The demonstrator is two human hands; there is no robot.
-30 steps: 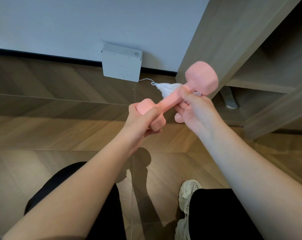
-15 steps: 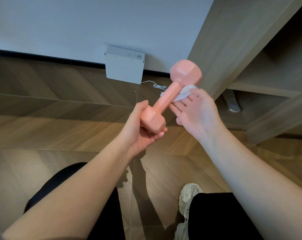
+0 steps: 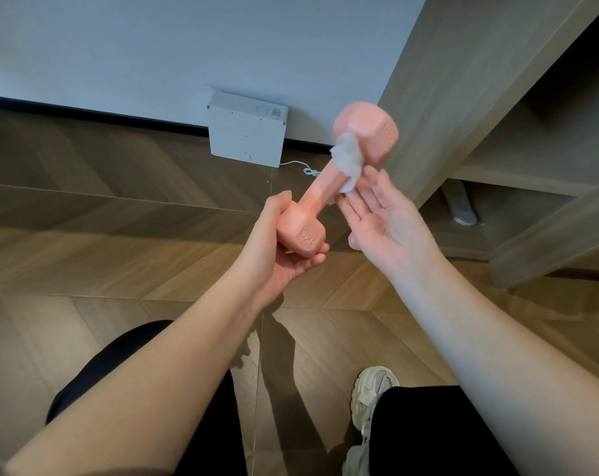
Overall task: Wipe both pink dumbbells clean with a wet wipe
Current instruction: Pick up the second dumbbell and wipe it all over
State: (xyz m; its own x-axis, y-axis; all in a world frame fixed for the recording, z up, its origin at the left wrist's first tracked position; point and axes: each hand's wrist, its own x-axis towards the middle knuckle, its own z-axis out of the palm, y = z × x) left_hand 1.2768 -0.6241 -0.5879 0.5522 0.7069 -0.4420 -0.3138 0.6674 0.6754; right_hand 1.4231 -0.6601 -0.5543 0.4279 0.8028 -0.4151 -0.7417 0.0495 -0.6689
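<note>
My left hand grips the near head of a pink dumbbell, which points up and away to the right. A crumpled white wet wipe lies against the bar just below the far head. My right hand is palm up with straight fingers, its fingertips touching the lower edge of the wipe. A second pink dumbbell is not in view.
A white box with a thin white cable leans on the wall straight ahead. A wooden shelf unit stands at the right, with a grey object on the floor under it. My legs and a pale sneaker are below.
The dumbbell has swung from nearly level to steeply tilted. My right hand has let go of the bar and opened palm up, and the wipe now bunches just under the far head.
</note>
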